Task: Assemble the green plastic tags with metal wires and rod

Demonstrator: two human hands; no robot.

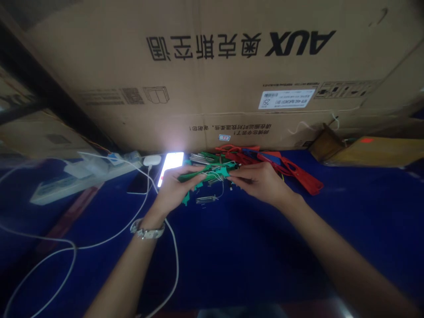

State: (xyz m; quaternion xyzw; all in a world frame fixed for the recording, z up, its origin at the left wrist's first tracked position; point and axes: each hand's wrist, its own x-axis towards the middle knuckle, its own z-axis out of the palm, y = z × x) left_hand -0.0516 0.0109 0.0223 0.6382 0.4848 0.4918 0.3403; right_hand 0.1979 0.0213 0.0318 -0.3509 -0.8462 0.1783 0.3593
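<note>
My left hand (179, 184), with a watch (147, 231) on its wrist, pinches the left end of a long green piece (210, 171) with thin white strands across it. My right hand (260, 180) is closed at the other end, its thumb and fingers by a lighter green part and a small dark tip. The exact kind of the piece is too blurred to tell. Below it lies a small metallic strip (206, 199) on the blue tabletop (232, 260). More green pieces (186, 198) lie beside and partly behind my left hand.
A lit phone (172, 161) lies behind my left hand. White cables (175, 260) loop across the left side from a power strip (86, 179). Red tool-like pieces (303, 176) are heaped at the back right. A large cardboard box (212, 88) stands behind; a yellow box (377, 151) is at right.
</note>
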